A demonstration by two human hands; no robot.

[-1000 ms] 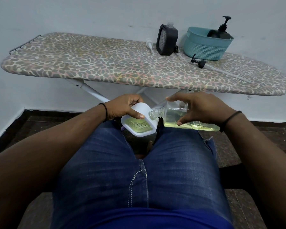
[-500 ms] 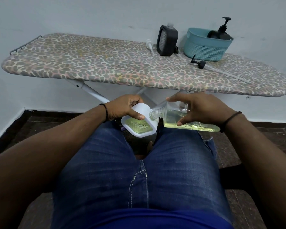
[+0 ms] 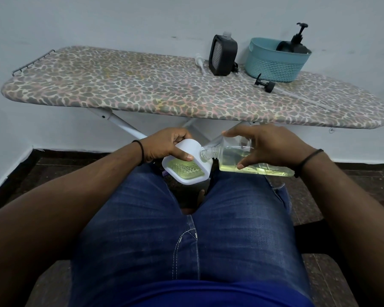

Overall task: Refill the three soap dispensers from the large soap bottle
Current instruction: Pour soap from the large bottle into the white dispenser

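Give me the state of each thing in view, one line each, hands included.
left hand: fingers curled round the white dispenser.
right hand: gripping the soap bottle.
soap bottle: uncapped, tipped sideways, mouth at the white dispenser, partly full of yellowish liquid.
white dispenser: tilted, pump off, yellow-green liquid showing inside.
black dispenser: upright on the ironing board, pump off.
loose black pump: lying on the board.
white pump: lying on the board.
pump bottle: in the teal basket, pump fitted.
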